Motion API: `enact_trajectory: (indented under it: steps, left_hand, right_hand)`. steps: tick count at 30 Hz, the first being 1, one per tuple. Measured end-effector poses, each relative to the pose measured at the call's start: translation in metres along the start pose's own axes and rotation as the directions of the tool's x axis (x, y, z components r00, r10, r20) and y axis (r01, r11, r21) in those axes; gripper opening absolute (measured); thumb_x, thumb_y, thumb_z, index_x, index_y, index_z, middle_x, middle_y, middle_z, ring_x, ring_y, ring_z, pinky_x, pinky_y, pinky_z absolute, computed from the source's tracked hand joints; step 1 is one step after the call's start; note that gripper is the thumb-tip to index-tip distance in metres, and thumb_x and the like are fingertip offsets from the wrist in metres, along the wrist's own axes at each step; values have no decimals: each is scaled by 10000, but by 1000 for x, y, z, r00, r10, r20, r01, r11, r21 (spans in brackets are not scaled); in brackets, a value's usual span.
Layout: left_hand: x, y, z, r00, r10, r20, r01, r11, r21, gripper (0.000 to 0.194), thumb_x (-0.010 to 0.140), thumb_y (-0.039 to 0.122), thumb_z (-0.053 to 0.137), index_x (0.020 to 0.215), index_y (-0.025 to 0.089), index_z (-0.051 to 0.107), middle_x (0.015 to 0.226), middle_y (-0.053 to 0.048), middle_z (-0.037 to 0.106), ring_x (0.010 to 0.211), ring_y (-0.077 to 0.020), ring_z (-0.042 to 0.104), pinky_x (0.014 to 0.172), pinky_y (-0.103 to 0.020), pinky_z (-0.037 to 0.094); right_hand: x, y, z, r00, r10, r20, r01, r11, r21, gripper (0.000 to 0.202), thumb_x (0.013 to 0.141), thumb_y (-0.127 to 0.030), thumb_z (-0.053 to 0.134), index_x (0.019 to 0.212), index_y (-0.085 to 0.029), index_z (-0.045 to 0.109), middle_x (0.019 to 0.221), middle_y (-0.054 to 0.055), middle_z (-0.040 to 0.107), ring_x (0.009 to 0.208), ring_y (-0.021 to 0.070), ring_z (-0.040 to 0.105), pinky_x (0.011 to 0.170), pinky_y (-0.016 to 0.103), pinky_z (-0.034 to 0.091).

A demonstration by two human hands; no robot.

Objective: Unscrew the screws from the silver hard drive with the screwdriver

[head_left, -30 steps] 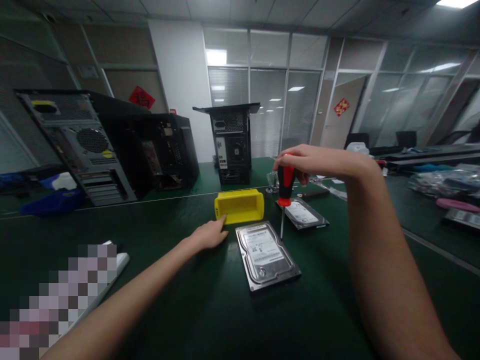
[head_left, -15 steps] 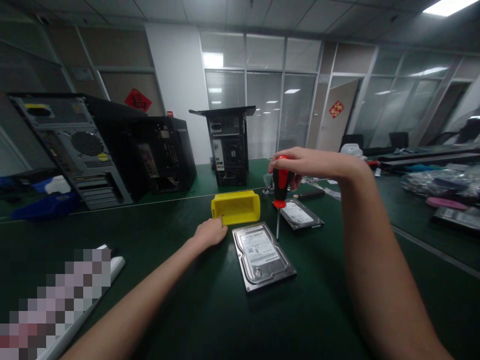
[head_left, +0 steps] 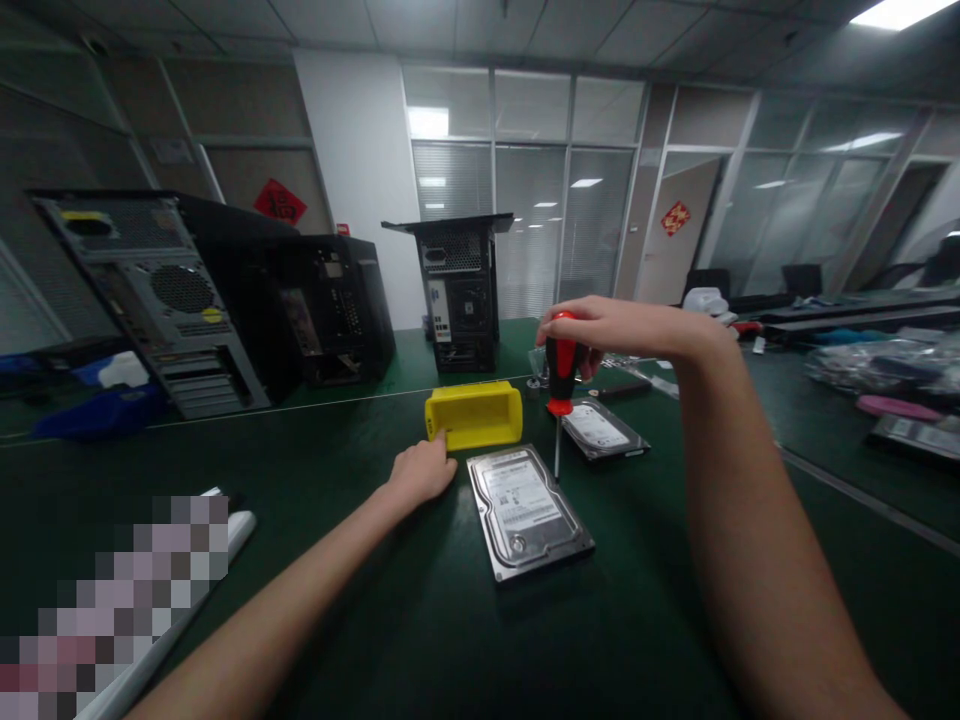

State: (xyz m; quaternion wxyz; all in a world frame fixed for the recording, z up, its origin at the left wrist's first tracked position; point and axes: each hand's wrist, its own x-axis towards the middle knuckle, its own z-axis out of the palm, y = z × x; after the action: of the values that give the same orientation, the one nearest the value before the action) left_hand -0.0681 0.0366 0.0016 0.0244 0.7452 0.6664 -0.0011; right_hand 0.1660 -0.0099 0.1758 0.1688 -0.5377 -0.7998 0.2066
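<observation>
My right hand (head_left: 581, 335) is closed round the red and black handle of a screwdriver (head_left: 562, 372), held upright with its tip down at the right edge of a silver hard drive (head_left: 525, 510). My left hand (head_left: 422, 468) is at the lower left corner of a yellow bin (head_left: 476, 418), which lies with its opening facing me. One finger reaches to the bin's rim; the other fingers are curled, and whether they grip it is hard to see. A second hard drive (head_left: 600, 428) lies behind the screwdriver, to the right.
Black computer cases stand at the left (head_left: 187, 290) and at the back middle (head_left: 459, 300). A blue bin (head_left: 105, 408) is at the far left. Bagged parts (head_left: 885, 362) lie at the right. A white-edged object, partly pixelated, is at the lower left.
The whole view has shifted slightly. The left index finger now points a little more up at the bin's corner. The right hand and screwdriver look nearly unchanged.
</observation>
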Motion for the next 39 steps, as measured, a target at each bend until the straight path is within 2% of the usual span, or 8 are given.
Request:
enact_trajectory:
  steps: [6,16,23,28,31,35,37,39]
  left_hand:
    - [13,7,-5,998,-21,55,21,1000,7,459,826,310,425,1233,108,494,1167,-176,608,1054,-303,593,855,-390,486]
    - [10,9,-3,998,-35,60,34,999,19,505,839,290,405,1317,127,409,1190,-169,597,1064,-302,586,847,-393,487]
    - [12,10,-7,997,-30,66,28,999,34,478,839,314,447,1283,135,440,1180,-169,603,1059,-311,587,843,-404,485]
    - [10,8,-5,1000,-15,22,14,999,38,424,849,293,427,1247,154,465,1137,-155,624,1026,-299,604,812,-393,494]
    - [9,6,-2,1000,-11,-10,11,999,37,426,842,289,433,1247,162,458,1116,-149,633,1004,-300,613,793,-395,499]
    - [6,5,-1,998,-10,-63,12,999,31,419,834,285,441,1233,157,455,1079,-151,644,982,-294,622,774,-377,499]
    - [5,5,-1,995,-12,-103,15,1000,27,436,844,279,426,1261,154,423,1092,-155,635,981,-288,622,777,-372,495]
    - [4,4,-2,989,-13,-145,16,1000,24,451,860,267,401,1297,160,384,1131,-154,616,998,-280,614,792,-370,489]
  right_hand:
    - [2,3,0,1000,-5,-1,5,1000,-2,325,869,-426,402,994,-155,531,916,94,632,584,113,584,520,250,459]
    - [4,7,-3,998,-64,-23,62,996,-68,393,783,-540,501,790,-151,556,744,74,626,595,131,576,559,265,467]
    - [4,0,0,977,-198,-85,181,967,-180,389,795,-523,497,944,-177,593,774,31,603,543,102,557,541,257,458]
    - [6,-1,3,989,-94,-110,65,967,-245,526,764,-645,439,735,-148,609,627,49,584,481,115,511,466,267,403]
    - [9,2,4,989,-39,-142,5,974,-228,566,768,-674,391,705,-149,593,605,61,582,467,120,491,469,280,402]
    - [11,4,3,993,-36,-117,17,988,-155,415,870,-487,320,795,-155,556,743,80,615,540,126,528,523,271,445]
    - [11,3,3,994,-46,-98,36,993,-108,305,884,-371,304,879,-160,523,828,84,610,590,129,553,539,258,463]
    - [10,1,3,994,-53,-96,45,995,-86,239,879,-323,317,926,-169,493,852,77,593,610,128,563,542,245,472]
